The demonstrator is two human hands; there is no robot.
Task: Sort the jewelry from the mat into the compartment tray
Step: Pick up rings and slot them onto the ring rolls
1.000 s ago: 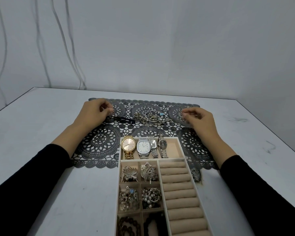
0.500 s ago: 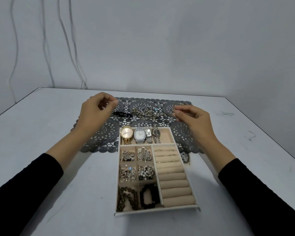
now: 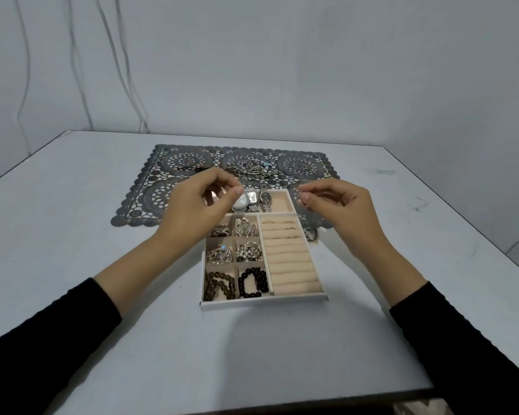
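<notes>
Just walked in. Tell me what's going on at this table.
A person is sorting jewelry into a compartment tray. The left hand and right hand hover above its far end, fingertips pinched; whatever they might hold is too small to see. The tray holds watches, bead bracelets and a few rings. A tangle of chains lies on the mat.

Tray point(image 3: 262, 304) centre frame on table point(image 3: 72, 265), top end over mat point(image 3: 150, 199). Watches point(image 3: 253, 200) in top compartment, bead bracelets point(image 3: 252, 283) lower left, ring rolls point(image 3: 291, 265) right. Chain pile point(image 3: 252, 172) on mat above tray.
</notes>
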